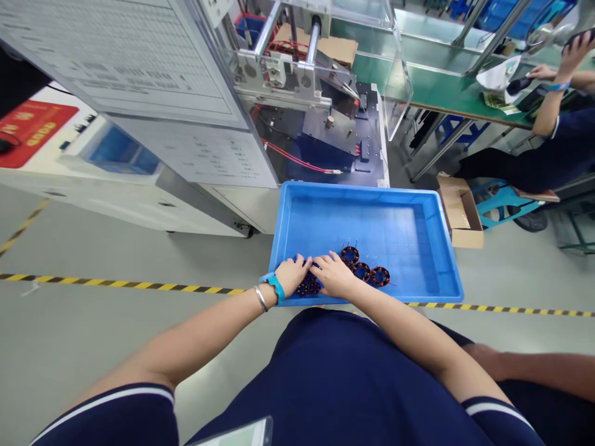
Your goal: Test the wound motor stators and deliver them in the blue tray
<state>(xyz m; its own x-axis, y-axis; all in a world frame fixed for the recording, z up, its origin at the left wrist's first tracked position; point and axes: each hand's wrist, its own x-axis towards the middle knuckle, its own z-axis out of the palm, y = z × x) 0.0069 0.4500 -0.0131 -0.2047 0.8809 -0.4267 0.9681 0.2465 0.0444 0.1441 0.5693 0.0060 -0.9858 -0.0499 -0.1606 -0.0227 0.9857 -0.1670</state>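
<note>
Both hands are inside the near edge of a blue plastic tray (362,207). My left hand (292,274), with a teal band and a silver bangle at the wrist, curls round the left side of a cluster of small dark motor stators (309,287). From the right, my right hand (333,274) bends its fingers over the same cluster, so the parts are partly hidden. Just right of it lie loose ring-shaped stators with copper windings and thin leads: one upper stator (349,254), a middle stator (361,271) and a right stator (380,276).
Beyond the tray stands a machine fixture (325,124) with red wires and a clear guard. A paper-covered panel (186,93) rises at left. At right are a cardboard box (462,214), a green workbench (432,87) and a seated co-worker (548,148). Another person's arm (534,368) is close on my right.
</note>
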